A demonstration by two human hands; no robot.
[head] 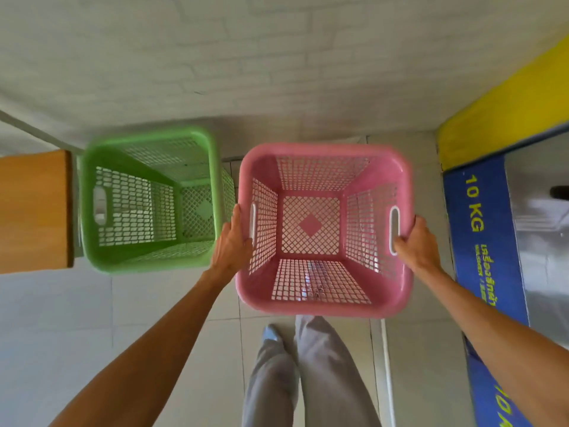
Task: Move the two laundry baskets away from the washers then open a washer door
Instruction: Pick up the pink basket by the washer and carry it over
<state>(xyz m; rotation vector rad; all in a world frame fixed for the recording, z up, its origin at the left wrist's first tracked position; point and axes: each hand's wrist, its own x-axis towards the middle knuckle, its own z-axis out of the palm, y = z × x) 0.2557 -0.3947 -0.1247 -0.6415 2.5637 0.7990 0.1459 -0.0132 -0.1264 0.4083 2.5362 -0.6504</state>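
Two hands are gripping the pink basket point(323, 229) between them: our left hand point(231, 241) is pressing its palm on the left wall by the handle slot, our right hand point(414, 241) is hooking its fingers into the right slot. We are holding it squarely ahead, equally near both hands, the washer point(486, 241) lying close on its right. The green basket point(151, 198) is sitting on the floor point(55, 303) just beside it on the left, against the wooden table point(34, 211), so the coming move probably goes left, away from the washer.
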